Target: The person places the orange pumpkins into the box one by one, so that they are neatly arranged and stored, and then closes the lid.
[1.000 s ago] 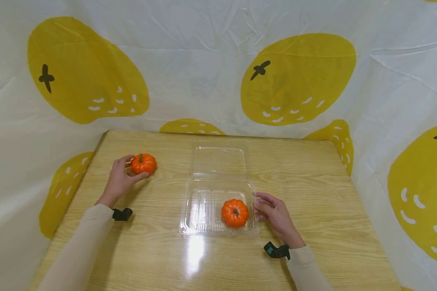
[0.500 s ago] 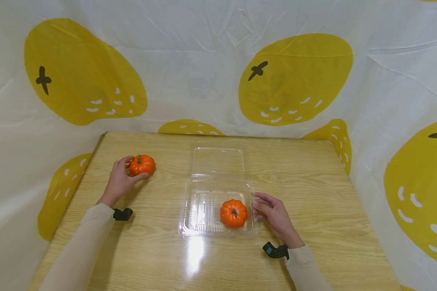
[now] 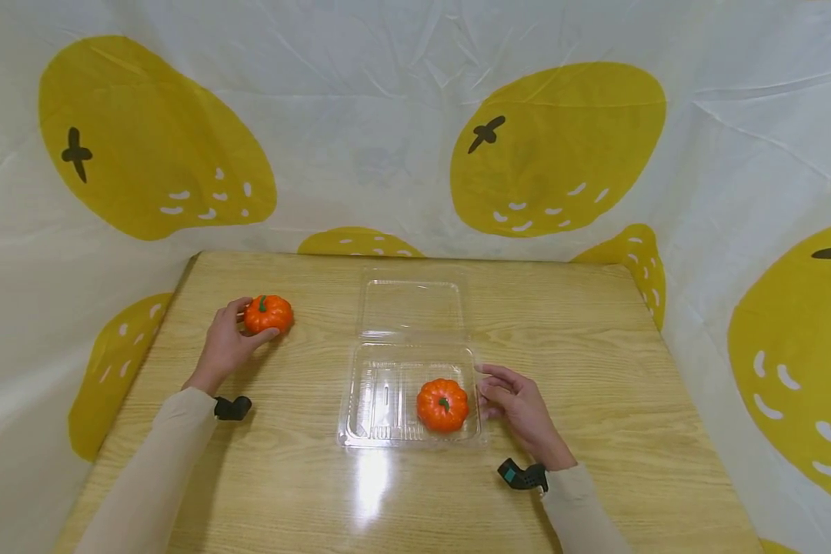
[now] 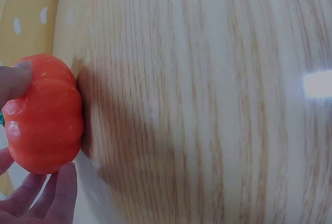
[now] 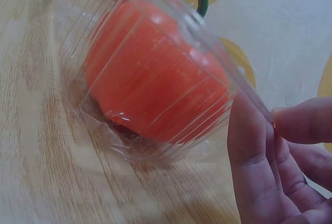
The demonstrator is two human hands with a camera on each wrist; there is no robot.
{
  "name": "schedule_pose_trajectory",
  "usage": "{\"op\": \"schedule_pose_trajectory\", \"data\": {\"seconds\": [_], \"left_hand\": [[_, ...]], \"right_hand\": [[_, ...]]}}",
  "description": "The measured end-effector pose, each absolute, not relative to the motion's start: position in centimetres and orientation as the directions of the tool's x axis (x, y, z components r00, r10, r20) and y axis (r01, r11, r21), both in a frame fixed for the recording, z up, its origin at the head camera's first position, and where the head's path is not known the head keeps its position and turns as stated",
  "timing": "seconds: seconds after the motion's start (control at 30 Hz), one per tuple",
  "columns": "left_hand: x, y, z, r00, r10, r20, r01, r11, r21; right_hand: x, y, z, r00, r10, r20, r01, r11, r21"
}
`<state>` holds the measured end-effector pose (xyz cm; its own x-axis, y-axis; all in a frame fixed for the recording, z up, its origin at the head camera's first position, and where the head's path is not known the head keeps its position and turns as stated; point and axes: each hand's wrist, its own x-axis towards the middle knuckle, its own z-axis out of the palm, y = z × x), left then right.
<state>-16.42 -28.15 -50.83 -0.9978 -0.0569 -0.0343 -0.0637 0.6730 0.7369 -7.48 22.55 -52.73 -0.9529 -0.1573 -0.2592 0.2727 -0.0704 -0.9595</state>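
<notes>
An orange toy pumpkin with a green stem sits at the left of the table, and my left hand grips it between thumb and fingers. In the left wrist view, that pumpkin has fingers on opposite sides and its shadow on the wood beside it. A clear plastic clamshell container lies in the middle with its lid folded back. Inside its right half rests a second orange pumpkin. My right hand pinches the container's right rim, thumb over fingers, as the right wrist view shows.
The wooden table has a strong light glare in front of the container. A white curtain with large yellow fruit prints stands behind and at both sides. A black wrist camera is strapped to each arm.
The scene drifts slightly left in the head view as the camera shifts. Both hands keep their holds on the pumpkin and the container rim.
</notes>
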Motion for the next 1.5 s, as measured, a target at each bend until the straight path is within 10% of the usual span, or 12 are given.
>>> {"op": "schedule_pose_trajectory", "data": {"seconds": [1.5], "left_hand": [[-15.1,-28.5,-50.3,-0.998,-0.059,-0.001,-0.041,0.692,0.72]], "right_hand": [[-7.2,22.4,-52.5,-0.958,-0.183,-0.223,0.24,-0.079,-0.967]]}}
